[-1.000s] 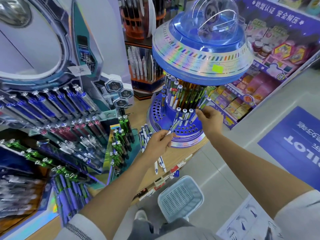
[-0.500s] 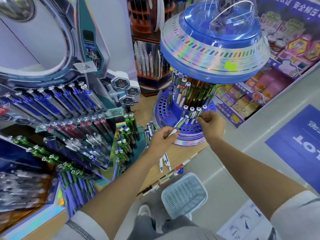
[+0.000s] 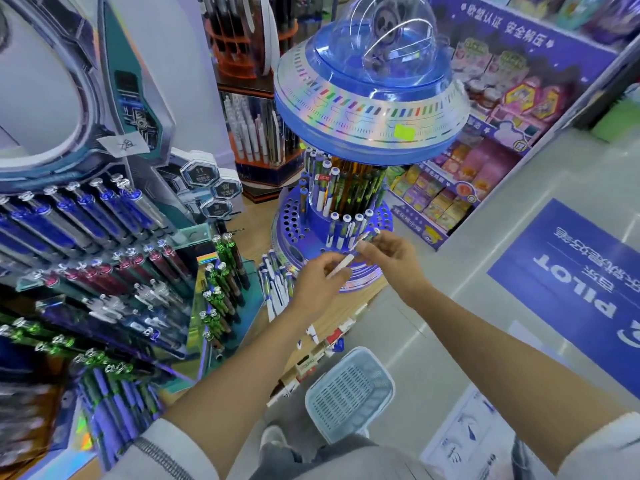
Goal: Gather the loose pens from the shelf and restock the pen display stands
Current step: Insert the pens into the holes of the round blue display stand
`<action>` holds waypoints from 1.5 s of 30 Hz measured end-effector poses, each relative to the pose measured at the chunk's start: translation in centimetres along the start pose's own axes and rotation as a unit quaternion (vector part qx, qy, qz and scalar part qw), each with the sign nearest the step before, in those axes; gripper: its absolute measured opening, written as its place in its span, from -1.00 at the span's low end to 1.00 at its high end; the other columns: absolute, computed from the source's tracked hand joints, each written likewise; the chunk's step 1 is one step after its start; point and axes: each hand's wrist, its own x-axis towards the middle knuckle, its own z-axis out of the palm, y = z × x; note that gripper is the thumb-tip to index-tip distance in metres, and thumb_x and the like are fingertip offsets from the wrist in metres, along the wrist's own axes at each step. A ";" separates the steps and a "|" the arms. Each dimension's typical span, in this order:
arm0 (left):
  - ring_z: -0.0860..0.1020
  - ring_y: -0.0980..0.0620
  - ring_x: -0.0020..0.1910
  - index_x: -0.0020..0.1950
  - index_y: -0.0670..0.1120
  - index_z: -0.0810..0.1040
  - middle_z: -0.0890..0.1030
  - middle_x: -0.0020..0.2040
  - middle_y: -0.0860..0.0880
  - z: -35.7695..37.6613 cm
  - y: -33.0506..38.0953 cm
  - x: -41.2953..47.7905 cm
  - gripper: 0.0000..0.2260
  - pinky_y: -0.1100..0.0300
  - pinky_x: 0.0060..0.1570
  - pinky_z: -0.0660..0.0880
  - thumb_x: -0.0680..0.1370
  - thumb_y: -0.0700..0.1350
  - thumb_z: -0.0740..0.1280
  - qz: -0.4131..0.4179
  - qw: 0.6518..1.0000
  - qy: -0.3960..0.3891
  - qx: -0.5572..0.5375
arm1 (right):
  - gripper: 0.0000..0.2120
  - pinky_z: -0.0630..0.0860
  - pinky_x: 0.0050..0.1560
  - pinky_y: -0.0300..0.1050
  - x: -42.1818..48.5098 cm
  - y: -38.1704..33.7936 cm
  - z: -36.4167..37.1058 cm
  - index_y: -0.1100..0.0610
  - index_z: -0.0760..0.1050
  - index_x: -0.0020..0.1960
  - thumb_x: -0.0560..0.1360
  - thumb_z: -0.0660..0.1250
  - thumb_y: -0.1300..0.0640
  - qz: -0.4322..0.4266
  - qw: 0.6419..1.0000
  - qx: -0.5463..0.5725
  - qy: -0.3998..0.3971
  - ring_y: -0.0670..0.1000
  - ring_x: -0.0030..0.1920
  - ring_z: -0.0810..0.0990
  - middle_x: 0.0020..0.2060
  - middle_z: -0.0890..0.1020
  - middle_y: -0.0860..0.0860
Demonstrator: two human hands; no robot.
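A blue UFO-shaped pen stand stands on the wooden shelf, its round base full of holes. Several white and blue pens stand in the front holes. My left hand holds a white pen pointing up to the right, just in front of the base. My right hand pinches a second pen over the base's front edge, next to the standing pens. Loose pens lie on the shelf to the left of my left hand.
A large tiered display of blue, red, green and silver pens fills the left. A pale blue basket stands on the floor below the shelf edge. Boxed goods line the rack at the right, and a blue floor sticker lies beyond.
My right hand has drawn back from the standing pens toward my left hand and now pinches a pen. My left hand has stayed in front of the base with its pen.
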 end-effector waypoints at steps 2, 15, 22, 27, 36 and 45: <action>0.46 0.04 0.09 0.13 -0.01 0.58 0.54 0.08 -0.01 -0.5 -0.2 0.3 -0.81 0.19 0.10 0.36 0.52 -0.10 0.40 0.034 0.988 0.073 0.135 | -0.90 0.54 -0.19 -0.27 0.6 -0.3 -1.3 0.21 0.51 -0.14 0.53 0.38 0.20 -0.007 0.998 0.025 0.066 -0.08 -0.28 0.67 -0.29 0.66 0.07; -0.02 -0.12 0.55 0.43 0.03 0.37 0.12 0.57 -0.04 -2.4 -3.0 1.5 -0.53 -0.04 0.50 -0.02 0.55 0.06 0.34 -0.010 0.953 0.040 0.301 | -0.86 0.54 -0.17 -0.06 3.2 -1.1 -2.2 0.16 0.39 -0.10 0.57 0.31 0.15 -0.040 0.970 -0.136 0.198 0.04 -0.16 0.66 -0.24 0.61 -0.01; 0.02 -0.12 0.53 0.44 0.02 0.38 0.12 0.56 -0.06 -2.2 -3.2 1.7 -0.55 0.03 0.47 0.03 0.55 0.01 0.34 0.002 0.953 0.033 0.302 | -0.78 0.57 -0.07 0.04 3.1 -0.6 -2.0 -0.09 0.37 -0.18 0.57 0.32 0.14 -0.052 0.970 -0.179 0.156 0.09 -0.10 0.64 -0.17 0.63 0.06; -0.03 -0.09 0.54 0.47 0.04 0.33 0.08 0.57 -0.03 -2.2 -3.2 1.7 -0.52 0.02 0.47 0.01 0.56 0.01 0.32 -0.005 0.947 0.015 0.321 | -0.91 0.58 -0.05 -0.05 3.2 0.7 -1.2 0.16 0.52 -0.03 0.53 0.38 0.14 -0.031 0.962 -0.250 0.106 0.03 -0.14 0.61 -0.17 0.64 0.03; 0.05 -0.09 0.53 0.38 0.06 0.45 0.17 0.55 -0.04 -1.8 -3.4 0.3 -0.58 -0.04 0.46 0.13 0.52 -0.11 0.36 0.029 0.958 0.059 0.280 | -0.70 0.47 -0.02 -0.15 2.8 1.6 -1.2 0.14 0.51 0.14 0.46 0.47 0.11 -0.041 0.957 -0.237 0.164 -0.04 -0.02 0.52 -0.01 0.57 -0.02; 0.50 -0.04 -0.06 -0.01 -0.09 0.54 0.52 -0.12 0.00 0.0 -4.7 -6.5 -0.90 0.06 -0.05 0.43 0.50 -0.23 0.31 -0.023 0.942 0.255 0.219 | -0.89 0.37 -0.34 -0.40 -2.2 2.1 2.5 0.08 0.49 -0.14 0.54 0.34 0.22 -0.071 0.980 -0.177 -0.056 -0.12 -0.37 0.48 -0.35 0.56 0.04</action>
